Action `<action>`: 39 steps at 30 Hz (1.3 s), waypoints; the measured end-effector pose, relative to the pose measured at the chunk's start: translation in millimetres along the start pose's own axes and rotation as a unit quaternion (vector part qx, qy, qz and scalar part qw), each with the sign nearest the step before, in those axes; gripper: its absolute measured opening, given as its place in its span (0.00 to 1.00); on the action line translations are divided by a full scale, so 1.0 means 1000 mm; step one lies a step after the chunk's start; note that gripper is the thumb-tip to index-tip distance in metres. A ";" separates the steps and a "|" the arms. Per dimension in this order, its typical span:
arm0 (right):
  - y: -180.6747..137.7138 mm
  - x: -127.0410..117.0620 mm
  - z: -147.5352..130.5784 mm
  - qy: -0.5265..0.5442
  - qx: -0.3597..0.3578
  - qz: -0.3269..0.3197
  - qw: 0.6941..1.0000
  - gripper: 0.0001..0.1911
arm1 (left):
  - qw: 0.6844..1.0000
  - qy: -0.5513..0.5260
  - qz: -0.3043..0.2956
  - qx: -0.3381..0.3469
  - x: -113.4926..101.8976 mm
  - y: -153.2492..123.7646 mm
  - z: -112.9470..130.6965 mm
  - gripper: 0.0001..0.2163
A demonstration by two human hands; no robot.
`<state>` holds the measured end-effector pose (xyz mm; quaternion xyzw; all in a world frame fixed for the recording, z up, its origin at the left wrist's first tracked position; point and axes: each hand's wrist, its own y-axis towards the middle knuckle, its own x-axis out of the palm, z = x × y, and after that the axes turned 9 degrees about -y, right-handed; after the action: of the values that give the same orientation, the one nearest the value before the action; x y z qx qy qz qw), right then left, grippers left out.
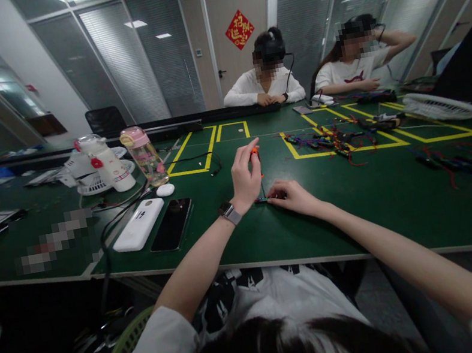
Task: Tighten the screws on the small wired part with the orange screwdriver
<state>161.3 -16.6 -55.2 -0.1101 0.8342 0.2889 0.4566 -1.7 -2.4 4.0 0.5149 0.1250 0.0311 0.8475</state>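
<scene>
My left hand (246, 176), with a watch on the wrist, is closed around an upright screwdriver (255, 151) with an orange and dark handle. The thin shaft points down at a small dark circuit board (261, 200) on the green table. From the right, my right hand (293, 195) pinches that board at its edge, fingers bent low over the tabletop. Part of the board is hidden by my hands, and its details are too small to make out.
Left of my hands lie a black phone (172, 224), a white power bank (138, 224) and a white round case (165, 190). A pink-lidded bottle (146, 156) stands behind. Tangled wired boards (339, 137) lie to the right. Two people sit across the green table (247, 241).
</scene>
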 end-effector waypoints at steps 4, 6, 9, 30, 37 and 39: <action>0.000 0.000 0.001 -0.006 0.000 -0.001 1.000 0.04 | 0.999 0.031 0.014 0.003 0.001 0.000 0.002 0.11; 0.000 0.000 0.000 -0.007 0.004 -0.003 1.000 0.04 | 0.999 0.045 0.024 0.005 0.001 0.000 0.003 0.10; 0.000 0.000 0.000 -0.004 0.006 -0.003 1.000 0.05 | 0.999 0.043 0.027 0.002 0.001 0.000 0.002 0.10; 0.000 0.000 0.000 0.000 0.003 0.001 1.000 0.05 | 1.000 0.003 0.003 -0.008 0.000 -0.001 0.002 0.14; 0.000 -0.001 -0.001 0.000 0.001 -0.005 1.000 0.04 | 1.000 0.018 0.008 -0.001 0.001 0.001 0.001 0.12; 0.000 0.000 0.000 0.000 0.002 -0.004 1.000 0.05 | 0.999 0.033 0.010 0.000 0.001 0.000 0.001 0.12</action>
<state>161.1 -16.9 -55.0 -0.1125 0.8344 0.2848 0.4583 -0.2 -2.9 4.6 0.5152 0.1478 0.0569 0.8423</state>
